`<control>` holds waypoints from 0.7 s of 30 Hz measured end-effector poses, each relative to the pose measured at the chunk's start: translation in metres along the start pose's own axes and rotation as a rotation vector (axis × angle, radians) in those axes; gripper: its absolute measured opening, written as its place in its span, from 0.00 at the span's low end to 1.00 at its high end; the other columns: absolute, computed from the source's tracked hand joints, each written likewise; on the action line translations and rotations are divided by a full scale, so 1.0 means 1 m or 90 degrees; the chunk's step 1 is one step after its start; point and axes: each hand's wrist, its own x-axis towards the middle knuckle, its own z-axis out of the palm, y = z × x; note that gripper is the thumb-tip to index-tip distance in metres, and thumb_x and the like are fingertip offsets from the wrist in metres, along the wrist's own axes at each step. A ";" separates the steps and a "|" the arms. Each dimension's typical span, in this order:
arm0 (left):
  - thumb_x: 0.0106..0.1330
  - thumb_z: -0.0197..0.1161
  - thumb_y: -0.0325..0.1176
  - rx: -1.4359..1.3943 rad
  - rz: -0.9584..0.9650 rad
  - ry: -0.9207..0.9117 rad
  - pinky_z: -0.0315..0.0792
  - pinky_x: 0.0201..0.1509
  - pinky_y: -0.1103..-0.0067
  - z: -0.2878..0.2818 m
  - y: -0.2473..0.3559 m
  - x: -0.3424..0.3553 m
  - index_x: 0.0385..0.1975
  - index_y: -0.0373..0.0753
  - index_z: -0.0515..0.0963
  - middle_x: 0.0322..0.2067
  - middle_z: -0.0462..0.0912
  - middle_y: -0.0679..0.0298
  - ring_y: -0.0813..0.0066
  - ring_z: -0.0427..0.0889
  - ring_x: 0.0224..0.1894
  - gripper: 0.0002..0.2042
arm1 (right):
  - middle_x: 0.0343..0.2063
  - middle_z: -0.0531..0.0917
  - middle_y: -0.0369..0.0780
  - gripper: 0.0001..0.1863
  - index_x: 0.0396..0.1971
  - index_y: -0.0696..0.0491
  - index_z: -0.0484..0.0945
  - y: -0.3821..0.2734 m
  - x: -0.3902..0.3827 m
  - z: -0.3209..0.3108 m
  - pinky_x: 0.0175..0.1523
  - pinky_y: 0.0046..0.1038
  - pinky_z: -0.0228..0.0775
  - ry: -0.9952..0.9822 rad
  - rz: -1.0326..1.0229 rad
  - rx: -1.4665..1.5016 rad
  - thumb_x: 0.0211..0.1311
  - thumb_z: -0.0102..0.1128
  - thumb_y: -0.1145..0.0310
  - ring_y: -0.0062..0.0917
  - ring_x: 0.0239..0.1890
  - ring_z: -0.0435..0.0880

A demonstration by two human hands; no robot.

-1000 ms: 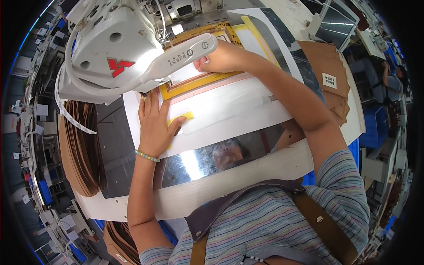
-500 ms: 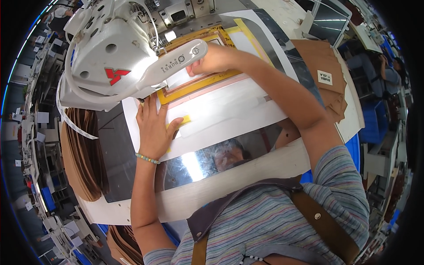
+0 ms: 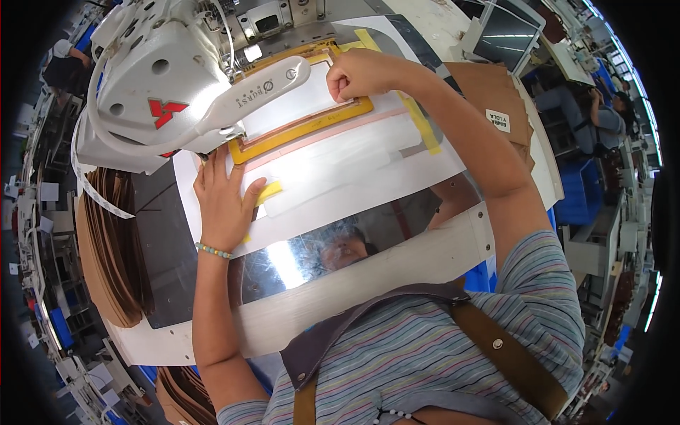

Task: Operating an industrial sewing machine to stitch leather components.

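Note:
My left hand, with a beaded bracelet at its wrist, lies with fingers spread on a white sheet, fingertips at the left end of a yellow rectangular frame. My right hand is closed, thumb and fingertips down at the frame's inner right edge; what it grips, if anything, is hidden. White material lies inside the frame. Pink and yellow strips lie on the sheet. A white sewing machine head with a lamp bar overhangs the frame's left part.
Brown cut pieces are stacked at the left, more at the right. A dark reflective plate borders the sheet near me, and a tablet-like screen stands back right. A co-worker sits by a blue crate at the right.
My right hand has moved to the right along the frame, now clearer of the lamp bar, its fingers still curled. My left hand stays spread on the sheet. The whole view has shifted slightly.

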 end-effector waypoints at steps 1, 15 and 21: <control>0.80 0.54 0.59 -0.003 0.001 0.003 0.45 0.82 0.52 0.000 0.000 0.000 0.72 0.38 0.75 0.77 0.63 0.44 0.45 0.57 0.81 0.33 | 0.24 0.88 0.35 0.02 0.31 0.54 0.90 0.000 -0.001 0.000 0.36 0.26 0.73 0.009 -0.011 0.008 0.57 0.71 0.74 0.19 0.27 0.84; 0.79 0.54 0.59 -0.004 -0.006 0.014 0.45 0.82 0.51 0.004 -0.001 0.000 0.72 0.38 0.74 0.78 0.63 0.45 0.46 0.57 0.81 0.33 | 0.47 0.87 0.44 0.10 0.31 0.56 0.87 -0.010 0.006 0.018 0.55 0.36 0.78 -0.008 -0.008 -0.306 0.68 0.59 0.70 0.35 0.53 0.83; 0.79 0.56 0.58 0.011 -0.004 0.028 0.45 0.82 0.51 0.004 0.001 0.000 0.71 0.38 0.75 0.77 0.64 0.45 0.46 0.57 0.80 0.33 | 0.45 0.88 0.47 0.15 0.32 0.60 0.87 -0.005 0.013 -0.001 0.57 0.42 0.78 0.054 -0.053 -0.445 0.73 0.57 0.66 0.37 0.53 0.82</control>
